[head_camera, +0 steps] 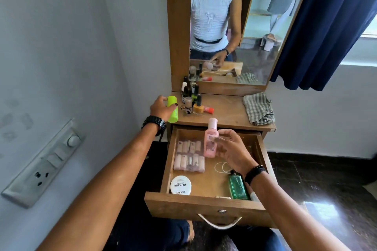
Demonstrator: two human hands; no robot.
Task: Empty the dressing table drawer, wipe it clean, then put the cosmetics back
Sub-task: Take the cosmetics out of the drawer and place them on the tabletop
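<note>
Drawer (208, 207) was pulled wide open, still half full, both hands busy unloading.

Right hand (234, 154) pinched a pink bottle (210, 142) mid-body above the drawer; left hand (161, 108) was wrapped round a lime-green tube (173, 110) at the tabletop's (228, 112) left edge. Both looked light plastic, probably a bit slick, so gripping the middle made sense. The green glass bottle (237, 186) lying inside seemed the fragile one. My wrist hid part of it, and the pink label was too blurry to read.
</note>
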